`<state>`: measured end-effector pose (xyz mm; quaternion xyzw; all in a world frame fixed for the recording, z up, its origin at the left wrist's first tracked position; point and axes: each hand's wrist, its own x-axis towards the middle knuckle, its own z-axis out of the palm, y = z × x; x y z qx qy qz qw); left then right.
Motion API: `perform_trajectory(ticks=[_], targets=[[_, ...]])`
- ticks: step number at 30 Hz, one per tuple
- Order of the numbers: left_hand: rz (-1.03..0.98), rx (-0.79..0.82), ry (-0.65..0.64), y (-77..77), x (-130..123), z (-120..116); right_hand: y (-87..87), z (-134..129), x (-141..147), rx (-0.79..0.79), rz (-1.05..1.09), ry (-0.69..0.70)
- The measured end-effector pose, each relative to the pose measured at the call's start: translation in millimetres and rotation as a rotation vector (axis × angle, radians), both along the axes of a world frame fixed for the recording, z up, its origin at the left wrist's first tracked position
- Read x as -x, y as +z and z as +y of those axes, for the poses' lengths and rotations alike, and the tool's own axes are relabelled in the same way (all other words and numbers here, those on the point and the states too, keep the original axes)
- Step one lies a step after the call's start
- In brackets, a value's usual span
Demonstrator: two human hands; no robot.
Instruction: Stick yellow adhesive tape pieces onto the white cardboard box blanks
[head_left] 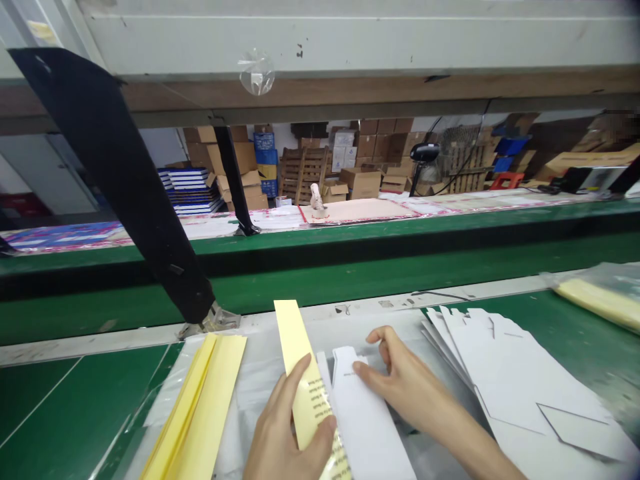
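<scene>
The left hand (293,433) grasps a printed yellow strip (294,343) between thumb and fingers, just left of a narrow white carton (371,420); the right hand (403,380) is unclenched, thumb at the carton's far end; yellow sheets (213,400) lie leftward on the table (43,407), white cardboard pieces (515,373) rightward.

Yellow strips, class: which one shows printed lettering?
The strip held in the left hand. Dark lettering shows along its lower part; the yellow strips lying farther left and the yellow bundle at far right show none.
</scene>
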<state>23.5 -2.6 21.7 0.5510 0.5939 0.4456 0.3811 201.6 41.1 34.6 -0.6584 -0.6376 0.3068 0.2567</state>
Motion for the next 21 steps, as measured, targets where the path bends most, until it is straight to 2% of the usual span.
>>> perform_trajectory(ticks=[4, 9, 11, 16, 21], targets=[[-0.011, -0.005, 0.017, -2.4, 0, 1, -3.7, 3, 2, 0.048, 0.061, 0.058], [-0.017, -0.015, -0.006, -3.2, -2, 2, -8.6, 4, 1, 0.121, 0.315, 0.2], [-0.112, 0.019, -0.014, -0.4, -2, 2, -6.3, 3, -4, 0.135, 0.308, 0.174], [-0.532, 0.153, -0.088, 18.4, 2, 3, -2.8, -10, -8, 0.058, 0.146, 0.123], [-0.608, 0.131, 0.056, 33.3, 10, 5, -4.3, -23, -15, 0.033, 0.216, 0.018]])
